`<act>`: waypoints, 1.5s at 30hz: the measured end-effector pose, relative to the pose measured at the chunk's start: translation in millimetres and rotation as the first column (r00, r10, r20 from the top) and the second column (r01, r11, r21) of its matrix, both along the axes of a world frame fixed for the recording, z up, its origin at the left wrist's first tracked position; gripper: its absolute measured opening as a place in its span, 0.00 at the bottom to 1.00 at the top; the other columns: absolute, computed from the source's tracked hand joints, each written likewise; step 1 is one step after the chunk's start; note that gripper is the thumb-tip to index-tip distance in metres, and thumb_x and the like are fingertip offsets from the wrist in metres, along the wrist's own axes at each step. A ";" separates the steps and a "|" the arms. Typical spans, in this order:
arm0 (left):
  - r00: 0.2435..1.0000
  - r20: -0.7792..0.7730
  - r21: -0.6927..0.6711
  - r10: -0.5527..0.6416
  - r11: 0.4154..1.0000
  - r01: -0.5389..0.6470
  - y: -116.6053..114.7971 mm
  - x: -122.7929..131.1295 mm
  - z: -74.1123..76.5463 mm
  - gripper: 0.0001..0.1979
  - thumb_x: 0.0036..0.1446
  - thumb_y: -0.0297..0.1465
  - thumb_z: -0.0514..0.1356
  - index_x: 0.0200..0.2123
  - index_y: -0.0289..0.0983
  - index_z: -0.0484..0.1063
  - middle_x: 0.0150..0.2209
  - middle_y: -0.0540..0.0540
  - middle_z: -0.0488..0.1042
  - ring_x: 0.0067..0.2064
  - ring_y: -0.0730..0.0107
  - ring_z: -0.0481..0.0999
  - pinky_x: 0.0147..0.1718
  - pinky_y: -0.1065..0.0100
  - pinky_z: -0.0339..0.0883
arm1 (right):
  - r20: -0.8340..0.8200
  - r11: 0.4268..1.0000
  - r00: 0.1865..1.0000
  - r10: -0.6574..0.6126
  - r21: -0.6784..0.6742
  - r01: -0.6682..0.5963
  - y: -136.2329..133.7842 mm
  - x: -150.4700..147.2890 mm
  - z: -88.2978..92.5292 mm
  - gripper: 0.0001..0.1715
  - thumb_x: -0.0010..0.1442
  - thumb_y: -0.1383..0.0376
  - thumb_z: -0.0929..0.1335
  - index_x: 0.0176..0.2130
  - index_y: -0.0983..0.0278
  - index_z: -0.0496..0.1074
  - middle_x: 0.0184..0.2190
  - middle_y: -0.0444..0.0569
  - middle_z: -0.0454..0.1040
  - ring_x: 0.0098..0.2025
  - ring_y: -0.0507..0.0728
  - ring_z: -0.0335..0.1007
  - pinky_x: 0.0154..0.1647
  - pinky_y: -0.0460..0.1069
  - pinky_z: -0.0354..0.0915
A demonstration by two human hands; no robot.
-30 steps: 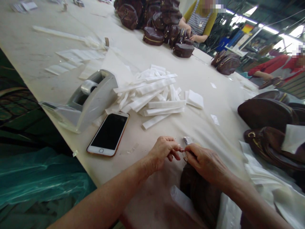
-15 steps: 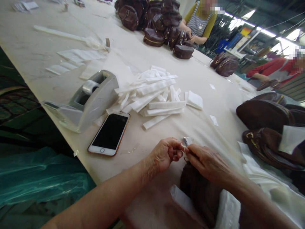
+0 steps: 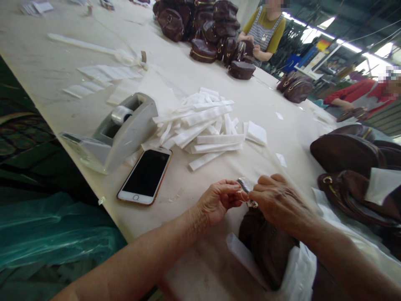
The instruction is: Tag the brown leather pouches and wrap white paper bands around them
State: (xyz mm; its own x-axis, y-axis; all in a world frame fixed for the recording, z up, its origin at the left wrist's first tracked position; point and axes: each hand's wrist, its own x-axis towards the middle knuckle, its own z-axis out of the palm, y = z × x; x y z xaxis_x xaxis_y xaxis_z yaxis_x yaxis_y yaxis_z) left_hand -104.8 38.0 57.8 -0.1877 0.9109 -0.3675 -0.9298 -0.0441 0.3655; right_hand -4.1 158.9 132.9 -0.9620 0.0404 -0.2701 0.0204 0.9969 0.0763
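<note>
My left hand (image 3: 221,201) pinches a thin pale string (image 3: 241,193) between thumb and fingers. Right across from it, my right hand (image 3: 277,198) is closed, its fingertips touching the string and a small silvery wrapped piece (image 3: 243,184). What exactly the right fingers grip is hidden. Just below the fingertips shows a metal fitting (image 3: 252,204) at the top end of a dark brown bag (image 3: 266,246). The bag lies on the table under my right hand and forearm, with white wrapping (image 3: 302,267) along its side.
A phone (image 3: 145,175) and a tape dispenser (image 3: 128,125) stand left of my hands. Beyond lies a heap of white strips (image 3: 206,121). Brown bags (image 3: 347,150) are at right, more (image 3: 203,29) at the far side. Two people work across the table (image 3: 175,184).
My right hand has shifted slightly up and right, its fingers more curled. The metal fitting on the bag shows more clearly now. The left hand has barely moved.
</note>
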 end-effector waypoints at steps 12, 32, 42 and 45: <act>0.996 0.018 -0.014 0.083 0.996 -0.083 4.2 0.2 -2.6 0.15 0.36 0.19 0.59 0.33 0.30 0.70 0.34 0.40 0.77 0.25 0.73 0.75 0.21 0.78 0.58 | -0.227 0.999 0.974 -0.001 -0.033 -0.006 18.8 20.9 -23.4 0.16 0.58 0.76 0.61 0.39 0.63 0.73 0.29 0.47 0.75 0.29 0.52 0.68 0.33 0.47 0.57; 0.722 -0.654 0.175 0.226 0.974 -0.147 10.5 21.3 -8.8 0.30 0.35 0.25 0.72 0.46 0.38 0.75 0.36 0.47 0.78 0.31 0.77 0.66 0.33 0.73 0.62 | -0.297 0.912 0.916 -0.269 -0.383 0.144 -3.4 22.7 8.6 0.11 0.59 0.68 0.63 0.27 0.62 0.70 0.24 0.43 0.72 0.24 0.49 0.69 0.25 0.43 0.61; 0.683 -0.692 0.166 0.236 0.972 -0.168 13.0 21.7 -10.8 0.24 0.44 0.26 0.65 0.48 0.33 0.73 0.26 0.50 0.75 0.25 0.76 0.69 0.28 0.74 0.64 | -0.562 0.897 0.765 -0.313 -0.441 0.043 -17.3 21.7 -2.8 0.03 0.60 0.65 0.66 0.36 0.61 0.71 0.32 0.46 0.74 0.31 0.50 0.73 0.32 0.44 0.68; 0.701 -0.677 0.124 0.227 0.973 -0.195 12.0 21.6 -9.6 0.24 0.44 0.27 0.66 0.48 0.32 0.73 0.26 0.49 0.75 0.26 0.75 0.70 0.27 0.75 0.64 | -0.597 0.897 0.707 -0.379 -0.426 0.121 -15.0 33.3 -9.0 0.10 0.59 0.61 0.68 0.42 0.61 0.70 0.36 0.48 0.74 0.33 0.52 0.73 0.33 0.46 0.70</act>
